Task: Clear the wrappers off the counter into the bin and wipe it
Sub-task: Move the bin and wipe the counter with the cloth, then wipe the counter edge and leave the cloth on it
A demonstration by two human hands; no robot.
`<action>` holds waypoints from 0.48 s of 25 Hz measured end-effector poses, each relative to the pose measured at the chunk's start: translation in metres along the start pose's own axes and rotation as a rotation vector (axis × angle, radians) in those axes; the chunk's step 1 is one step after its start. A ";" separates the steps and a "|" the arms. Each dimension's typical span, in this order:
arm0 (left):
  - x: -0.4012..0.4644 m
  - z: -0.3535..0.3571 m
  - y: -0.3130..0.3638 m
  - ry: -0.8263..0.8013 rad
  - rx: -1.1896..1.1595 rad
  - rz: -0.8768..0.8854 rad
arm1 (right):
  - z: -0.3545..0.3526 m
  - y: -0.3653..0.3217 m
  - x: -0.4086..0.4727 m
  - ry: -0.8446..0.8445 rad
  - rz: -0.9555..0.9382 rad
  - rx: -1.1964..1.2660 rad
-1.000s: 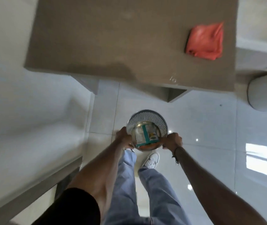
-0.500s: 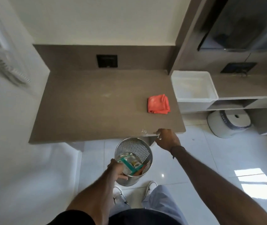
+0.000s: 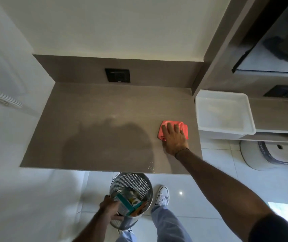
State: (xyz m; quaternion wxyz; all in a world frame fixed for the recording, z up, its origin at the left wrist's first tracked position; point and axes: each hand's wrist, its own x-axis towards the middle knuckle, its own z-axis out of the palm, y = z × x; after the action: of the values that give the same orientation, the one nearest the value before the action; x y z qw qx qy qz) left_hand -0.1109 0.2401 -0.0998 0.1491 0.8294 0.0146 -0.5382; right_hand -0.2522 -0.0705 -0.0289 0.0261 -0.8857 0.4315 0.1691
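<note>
A folded red cloth (image 3: 183, 127) lies near the right edge of the brown counter (image 3: 104, 119). My right hand (image 3: 173, 138) rests flat on the cloth with its fingers spread over it. Below the counter's front edge stands a perforated metal bin (image 3: 134, 184) on the floor, holding teal and orange wrappers (image 3: 131, 204). My left hand (image 3: 110, 209) grips the bin's near rim. No wrappers show on the counter top.
A white plastic tub (image 3: 225, 130) sits on a lower shelf right of the counter. A round white pedal bin (image 3: 269, 154) stands on the tiled floor beneath it. A black wall socket (image 3: 117, 75) is set in the backsplash. My white shoe (image 3: 162, 196) is beside the metal bin.
My right hand left the bin's rim, passed the counter's front edge and landed on the red cloth. My left hand stays on the bin. My view rose from the bin to the counter.
</note>
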 end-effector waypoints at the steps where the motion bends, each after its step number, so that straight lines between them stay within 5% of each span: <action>1: 0.002 0.002 0.001 0.010 0.012 -0.006 | 0.002 0.002 0.004 0.016 0.000 0.010; 8: 0.008 0.011 0.010 0.009 0.061 0.046 | 0.001 -0.023 -0.017 0.019 0.091 0.078; 12: 0.010 0.003 0.013 -0.045 0.009 0.055 | 0.021 -0.064 -0.093 -0.033 -0.009 0.143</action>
State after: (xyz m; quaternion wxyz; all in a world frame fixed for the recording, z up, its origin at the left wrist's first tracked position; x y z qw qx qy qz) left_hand -0.1072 0.2257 -0.1067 0.1602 0.8180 -0.0141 -0.5523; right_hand -0.2614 0.0439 -0.0254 0.0971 -0.8806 0.4381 0.1524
